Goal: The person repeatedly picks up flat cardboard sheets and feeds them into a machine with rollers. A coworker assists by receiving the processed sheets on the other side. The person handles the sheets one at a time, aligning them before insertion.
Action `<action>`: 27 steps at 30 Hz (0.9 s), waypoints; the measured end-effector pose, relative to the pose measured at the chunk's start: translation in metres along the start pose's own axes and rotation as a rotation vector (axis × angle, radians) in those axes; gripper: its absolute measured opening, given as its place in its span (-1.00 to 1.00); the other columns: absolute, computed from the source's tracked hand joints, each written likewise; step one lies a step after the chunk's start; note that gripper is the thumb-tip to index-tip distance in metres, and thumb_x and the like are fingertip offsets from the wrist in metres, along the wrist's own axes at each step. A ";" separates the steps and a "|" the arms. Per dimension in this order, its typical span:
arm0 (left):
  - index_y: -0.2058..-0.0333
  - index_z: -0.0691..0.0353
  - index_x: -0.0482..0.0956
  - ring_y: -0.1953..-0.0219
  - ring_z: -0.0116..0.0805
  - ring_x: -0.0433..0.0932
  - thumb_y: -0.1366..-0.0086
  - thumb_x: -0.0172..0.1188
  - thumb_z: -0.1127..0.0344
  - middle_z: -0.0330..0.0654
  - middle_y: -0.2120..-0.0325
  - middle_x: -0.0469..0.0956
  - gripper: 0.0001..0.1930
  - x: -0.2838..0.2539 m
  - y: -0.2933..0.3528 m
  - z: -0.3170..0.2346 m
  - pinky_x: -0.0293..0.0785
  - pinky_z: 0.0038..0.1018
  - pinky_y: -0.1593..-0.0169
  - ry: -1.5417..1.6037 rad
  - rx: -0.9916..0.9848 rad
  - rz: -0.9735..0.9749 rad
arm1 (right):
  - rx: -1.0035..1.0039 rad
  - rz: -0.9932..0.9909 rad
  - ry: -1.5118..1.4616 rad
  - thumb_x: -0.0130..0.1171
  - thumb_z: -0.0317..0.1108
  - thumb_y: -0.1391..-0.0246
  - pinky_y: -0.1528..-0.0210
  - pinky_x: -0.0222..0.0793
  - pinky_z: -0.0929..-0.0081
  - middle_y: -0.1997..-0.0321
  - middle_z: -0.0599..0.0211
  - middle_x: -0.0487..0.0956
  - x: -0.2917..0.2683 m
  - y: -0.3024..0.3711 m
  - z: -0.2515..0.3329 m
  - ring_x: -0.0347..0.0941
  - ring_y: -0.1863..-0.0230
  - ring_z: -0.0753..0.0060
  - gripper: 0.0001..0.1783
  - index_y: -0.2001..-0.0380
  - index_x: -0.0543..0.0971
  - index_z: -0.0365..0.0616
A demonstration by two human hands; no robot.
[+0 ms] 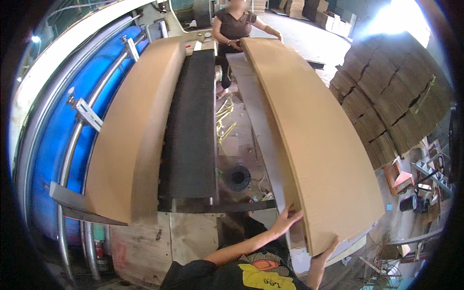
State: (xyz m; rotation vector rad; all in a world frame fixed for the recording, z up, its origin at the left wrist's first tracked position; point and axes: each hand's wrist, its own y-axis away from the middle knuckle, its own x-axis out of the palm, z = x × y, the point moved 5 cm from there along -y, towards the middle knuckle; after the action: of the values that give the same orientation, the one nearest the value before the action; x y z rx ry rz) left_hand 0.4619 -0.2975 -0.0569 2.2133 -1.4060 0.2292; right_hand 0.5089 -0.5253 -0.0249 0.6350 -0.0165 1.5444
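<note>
A long stack of brown cardboard sheets lies on a pale table to my right, reaching from me to a co-worker. My left hand grips its left edge near the close corner, with the fingers bent against the sheets. At the near end my right hand holds the edge, partly hidden by the cardboard. At the far end a co-worker in a dark shirt has both hands on or beside the same stack.
On my left, another cardboard stack rests on a machine with a blue roller and metal rods. Alongside it runs a black panel. A round black object and yellow straps lie on the floor. Tall cardboard bundles stand at right.
</note>
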 end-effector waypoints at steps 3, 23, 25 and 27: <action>-0.41 0.38 -0.28 -0.29 -0.04 0.31 -0.12 0.47 -0.18 0.20 -0.26 0.20 0.27 0.025 -0.001 0.022 0.36 -0.16 -0.29 -0.067 0.069 -0.116 | -0.004 0.033 0.012 -0.02 0.33 -0.26 -0.30 0.30 0.17 -0.25 0.16 0.41 0.005 0.018 -0.009 0.37 -0.25 0.15 -0.15 -0.34 0.25 -0.11; -0.17 0.59 0.01 -0.18 -0.04 0.42 -0.12 0.50 0.00 0.24 -0.09 0.36 0.00 0.006 0.055 -0.099 0.32 -0.22 -0.30 -0.141 0.008 -0.293 | 0.174 0.130 0.060 0.19 0.34 -0.08 -0.19 0.44 0.18 -0.28 0.05 0.48 -0.029 -0.105 0.039 0.47 -0.21 0.16 -0.01 -0.25 0.38 -0.37; -0.20 0.65 -0.04 -0.21 0.08 0.41 -0.14 0.47 -0.07 0.33 -0.16 0.32 0.07 0.004 0.069 -0.135 0.33 -0.20 -0.30 -0.303 0.111 -0.342 | 0.261 0.310 0.017 0.14 0.29 -0.14 -0.20 0.44 0.18 -0.29 0.05 0.48 -0.013 -0.104 0.024 0.48 -0.21 0.16 -0.09 -0.25 0.39 -0.32; -0.22 0.69 -0.05 -0.24 0.17 0.41 -0.16 0.42 -0.16 0.44 -0.18 0.31 0.11 0.005 0.075 -0.165 0.31 -0.18 -0.33 -0.493 0.097 -0.307 | 0.231 0.497 0.225 -0.07 0.25 -0.26 -0.30 0.36 0.13 -0.33 -0.05 0.43 0.001 -0.105 -0.004 0.40 -0.30 0.09 -0.14 -0.32 0.34 -0.31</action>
State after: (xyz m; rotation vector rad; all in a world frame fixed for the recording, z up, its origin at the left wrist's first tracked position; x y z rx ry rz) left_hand 0.4183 -0.2450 0.1111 2.6460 -1.2761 -0.3879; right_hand 0.6042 -0.5127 -0.0668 0.6655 0.1894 2.1137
